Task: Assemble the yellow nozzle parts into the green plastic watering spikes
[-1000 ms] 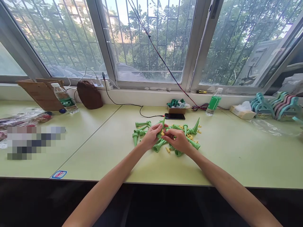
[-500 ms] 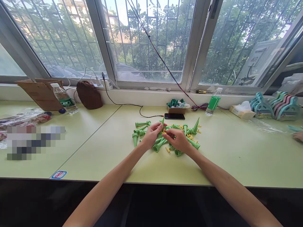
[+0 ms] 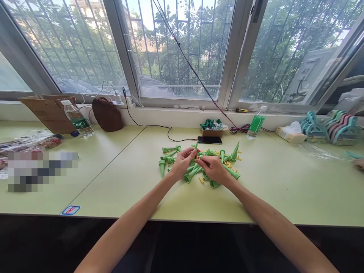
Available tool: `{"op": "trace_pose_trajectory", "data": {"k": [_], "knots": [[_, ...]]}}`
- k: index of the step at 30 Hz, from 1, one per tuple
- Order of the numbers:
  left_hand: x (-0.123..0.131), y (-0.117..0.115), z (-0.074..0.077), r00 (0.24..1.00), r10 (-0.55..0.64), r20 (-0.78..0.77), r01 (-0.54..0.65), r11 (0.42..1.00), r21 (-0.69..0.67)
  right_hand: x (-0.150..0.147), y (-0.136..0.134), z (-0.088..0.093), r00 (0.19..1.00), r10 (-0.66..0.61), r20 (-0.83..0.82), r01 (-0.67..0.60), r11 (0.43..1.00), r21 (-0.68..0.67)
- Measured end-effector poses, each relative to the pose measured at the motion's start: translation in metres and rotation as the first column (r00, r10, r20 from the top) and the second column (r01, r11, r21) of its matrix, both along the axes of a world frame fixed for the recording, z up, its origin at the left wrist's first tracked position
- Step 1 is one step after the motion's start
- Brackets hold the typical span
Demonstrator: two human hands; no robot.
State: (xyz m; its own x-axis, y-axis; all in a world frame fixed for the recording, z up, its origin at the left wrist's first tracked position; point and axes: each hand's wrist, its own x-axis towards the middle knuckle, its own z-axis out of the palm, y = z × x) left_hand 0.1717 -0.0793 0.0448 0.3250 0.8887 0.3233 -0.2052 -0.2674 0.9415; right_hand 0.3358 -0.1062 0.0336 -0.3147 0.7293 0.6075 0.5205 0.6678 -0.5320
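My left hand [image 3: 182, 163] is closed around a green plastic cone-shaped spike [image 3: 196, 145], whose tip points up above the fingers. Pinched at its lower end, my right hand [image 3: 214, 167] has its fingertips on a small yellow plastic piece [image 3: 197, 156], mostly covered by the fingers. Both hands meet over a loose pile of green spikes [image 3: 192, 173] and small yellow pieces. One yellow nozzle-like piece [image 3: 201, 180] lies in front of the pile. A green spike [image 3: 162, 168] lies at the pile's left side, and another [image 3: 236, 151] stands tilted at the right.
Behind the pile lie a black phone [image 3: 209, 140] on a cable and a small open box [image 3: 212, 132]. Water bottles [image 3: 256, 123] stand on both sides. Tissues [image 3: 290, 133] and plastic clips [image 3: 344, 131] are at right, near another person's hand [image 3: 358, 163]. A cardboard box [image 3: 48, 113] stands left.
My right hand has moved slightly closer to the left, its fingertips now pressed to the spike's lower end and covering more of the yellow piece. The spike sits slightly lower in my left hand.
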Motion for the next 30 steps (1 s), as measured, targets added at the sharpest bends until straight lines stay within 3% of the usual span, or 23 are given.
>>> {"op": "trace_pose_trajectory", "data": {"k": [30], "knots": [[-0.0019, -0.0014, 0.0024, 0.999, 0.011, -0.045, -0.009, 1.000, 0.023, 0.0003, -0.0004, 0.0009, 1.000, 0.002, 0.021, -0.001, 0.997, -0.077]]}}
